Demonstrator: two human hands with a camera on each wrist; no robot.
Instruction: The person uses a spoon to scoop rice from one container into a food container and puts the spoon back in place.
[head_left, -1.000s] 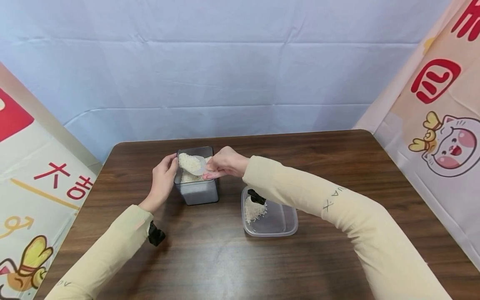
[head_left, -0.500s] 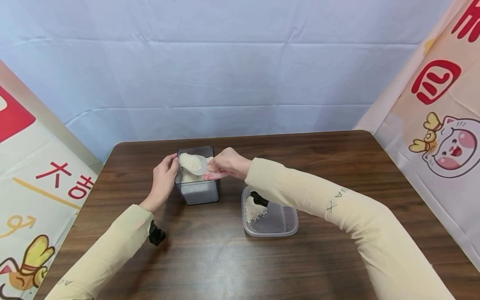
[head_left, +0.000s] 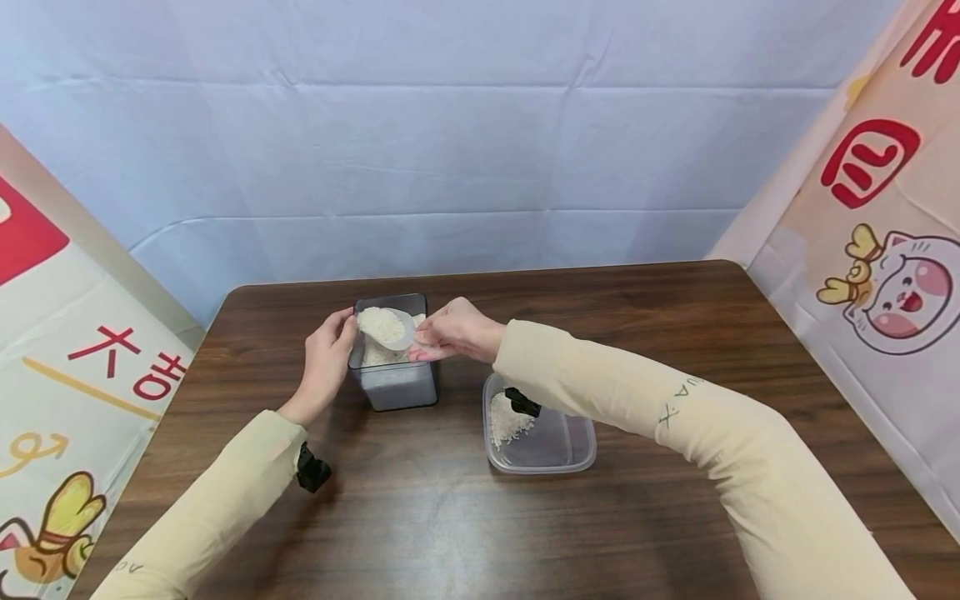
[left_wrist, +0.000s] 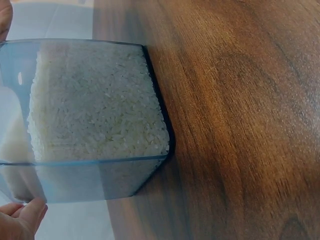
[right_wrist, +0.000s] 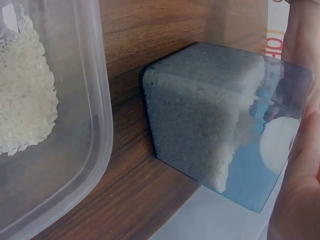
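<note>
Your right hand [head_left: 453,329] pinches the scoop [head_left: 406,338] by its handle; your left hand [head_left: 324,354] holds the container [head_left: 397,390] at its left wall, near the rim. Surroundings, by size: pale creased cloth [head_left: 465,150] hangs behind a dark wood-grain table [head_left: 420,533]. Your right sleeve [head_left: 615,379] passes over the shallow clear tub [head_left: 551,450], hiding part of it; the tub sits right of the container and nearer you. The container stands upright, square and see-through, with rice [left_wrist: 100,100] filling it past halfway. The scoop's whitish bowl is at the container's mouth, above that rice. A small pile [head_left: 507,423] of rice lies at the tub's left end. The bowl carries heaped grains [head_left: 379,324].
</note>
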